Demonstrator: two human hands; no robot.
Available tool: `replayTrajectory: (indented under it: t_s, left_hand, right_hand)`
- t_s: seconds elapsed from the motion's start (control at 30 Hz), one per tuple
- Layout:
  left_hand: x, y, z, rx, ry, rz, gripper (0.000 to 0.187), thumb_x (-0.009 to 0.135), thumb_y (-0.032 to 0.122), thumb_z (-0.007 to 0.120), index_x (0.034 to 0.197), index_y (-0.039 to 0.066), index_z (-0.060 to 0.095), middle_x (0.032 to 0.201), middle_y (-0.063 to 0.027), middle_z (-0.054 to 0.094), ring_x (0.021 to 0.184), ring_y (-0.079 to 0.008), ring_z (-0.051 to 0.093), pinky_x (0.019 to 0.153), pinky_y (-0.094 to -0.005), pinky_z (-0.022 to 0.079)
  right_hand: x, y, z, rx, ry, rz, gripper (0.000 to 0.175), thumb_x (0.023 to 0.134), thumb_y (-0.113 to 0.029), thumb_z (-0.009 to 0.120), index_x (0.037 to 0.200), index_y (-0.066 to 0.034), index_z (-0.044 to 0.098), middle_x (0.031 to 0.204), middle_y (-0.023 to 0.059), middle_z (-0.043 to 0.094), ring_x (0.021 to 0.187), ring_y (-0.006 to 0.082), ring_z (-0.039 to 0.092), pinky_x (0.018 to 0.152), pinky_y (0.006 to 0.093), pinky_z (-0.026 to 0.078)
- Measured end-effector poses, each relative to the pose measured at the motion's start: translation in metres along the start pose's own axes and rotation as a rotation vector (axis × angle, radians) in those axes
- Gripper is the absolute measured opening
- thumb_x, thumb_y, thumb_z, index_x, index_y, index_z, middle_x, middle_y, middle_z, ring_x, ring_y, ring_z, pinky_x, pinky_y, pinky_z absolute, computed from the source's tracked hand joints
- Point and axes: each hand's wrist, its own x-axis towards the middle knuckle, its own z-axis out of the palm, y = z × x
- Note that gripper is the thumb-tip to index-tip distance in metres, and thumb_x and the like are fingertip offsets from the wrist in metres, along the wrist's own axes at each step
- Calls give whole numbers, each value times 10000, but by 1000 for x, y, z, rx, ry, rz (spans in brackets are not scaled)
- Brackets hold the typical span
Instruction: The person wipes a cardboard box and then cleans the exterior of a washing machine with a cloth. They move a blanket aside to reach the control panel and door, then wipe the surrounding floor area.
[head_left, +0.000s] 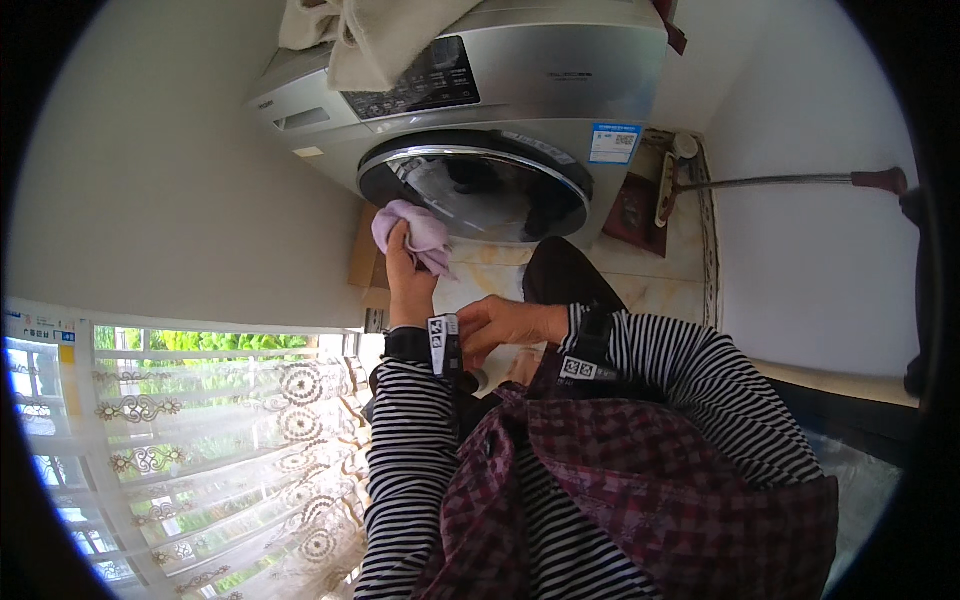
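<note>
A crumpled lilac cloth (420, 236) is held in my left hand (409, 277), just in front of the round door (480, 187) of a silver Haier front-loading washing machine (525, 82). The door looks closed. My right hand (499, 322) is at my left wrist, its fingers bent against the black device strapped there (444, 345); whether they grip it cannot be told. A beige cloth (375, 45) lies over the machine's top and partly covers the control panel (442, 79).
A dustpan (637, 214) and a long-handled brush or squeegee (667, 187) are to the right of the machine. A cardboard box (367, 251) is by its left side. A lace curtain (247, 450) hangs at the window, lower left. Walls stand on both sides.
</note>
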Motion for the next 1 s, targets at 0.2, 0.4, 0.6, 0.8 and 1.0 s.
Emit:
replayTrajectory:
  t_s: [0.2, 0.4, 0.6, 0.8, 1.0]
  left_hand:
    - [6, -19, -18, 913, 262, 353, 497, 681, 131, 734, 1135, 3, 575, 1041, -103, 637, 924, -216, 617, 836, -327, 479]
    - [7, -35, -26, 1286, 251, 465, 565, 616, 260, 779, 1097, 27, 595, 998, -143, 667, 915, -280, 638, 823, -360, 478]
    - [5, -42, -35, 1368, 265, 487, 569, 613, 311, 786, 1073, 33, 599, 958, -169, 671, 895, -334, 644, 795, -389, 489]
    - [9, -49, -31, 1396, 187, 462, 588, 616, 343, 787, 1075, 37, 585, 954, -194, 663, 891, -366, 637, 778, -420, 495]
    - [-8, -42, -17, 1708, 330, 380, 603, 630, 386, 769, 1111, 89, 561, 965, -193, 662, 911, -391, 627, 784, -446, 499]
  right_hand:
    - [4, -29, -16, -468, 325, -247, 275, 804, -148, 669, 1041, -10, 649, 820, 83, 685, 713, 163, 637, 636, 277, 493]
    - [22, -19, 23, -730, 358, -249, 350, 699, -212, 758, 945, 15, 658, 852, 138, 674, 762, 203, 636, 674, 309, 493]
    - [38, -17, 13, -511, 213, -4, 309, 711, -187, 778, 916, 16, 668, 813, 56, 660, 733, 114, 587, 657, 253, 460]
    - [39, -11, 8, -278, 220, -22, 223, 698, -147, 787, 816, 11, 683, 725, 29, 637, 663, 103, 556, 606, 227, 433]
    - [43, -10, 11, -355, 265, -17, 210, 704, -115, 774, 831, 21, 677, 729, 37, 639, 651, 106, 563, 585, 231, 442]
